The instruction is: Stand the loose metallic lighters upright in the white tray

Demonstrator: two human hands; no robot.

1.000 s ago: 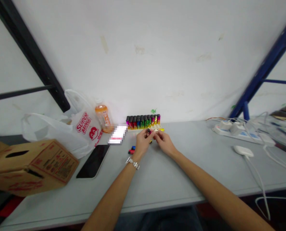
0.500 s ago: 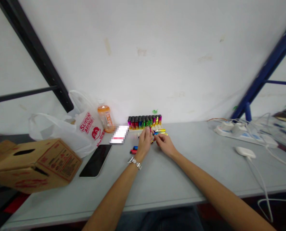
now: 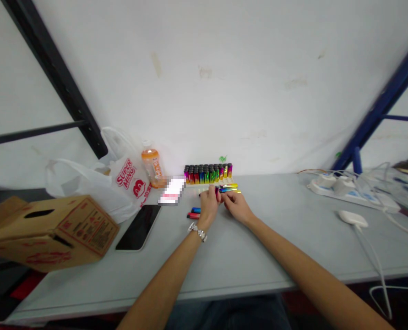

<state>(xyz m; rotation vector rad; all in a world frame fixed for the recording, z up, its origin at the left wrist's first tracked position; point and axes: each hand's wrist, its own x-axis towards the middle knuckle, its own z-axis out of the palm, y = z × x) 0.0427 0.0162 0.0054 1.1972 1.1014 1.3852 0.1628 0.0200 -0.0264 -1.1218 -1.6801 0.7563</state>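
Note:
A row of colourful lighters (image 3: 208,173) stands upright in a tray against the white wall. Just in front of it my left hand (image 3: 209,205) pinches one pink-and-dark lighter (image 3: 217,191) upright. My right hand (image 3: 236,205) is beside it, fingers curled at the same lighter, and I cannot tell whether they grip it. Two loose lighters (image 3: 229,187) lie flat right behind my right hand. A blue and a red lighter (image 3: 193,212) lie to the left of my left wrist, which wears a metal watch (image 3: 198,232).
On the grey table (image 3: 224,256): a black phone (image 3: 138,227), a cardboard box (image 3: 49,231), a white plastic bag (image 3: 97,185) and an orange drink bottle (image 3: 151,165) at the left. A power strip (image 3: 341,189), a white adapter (image 3: 352,218) and cables lie at the right.
Both hands stay together at the lighter, which now stands more upright in my left fingers. The view has shifted slightly; nothing else on the table has moved.

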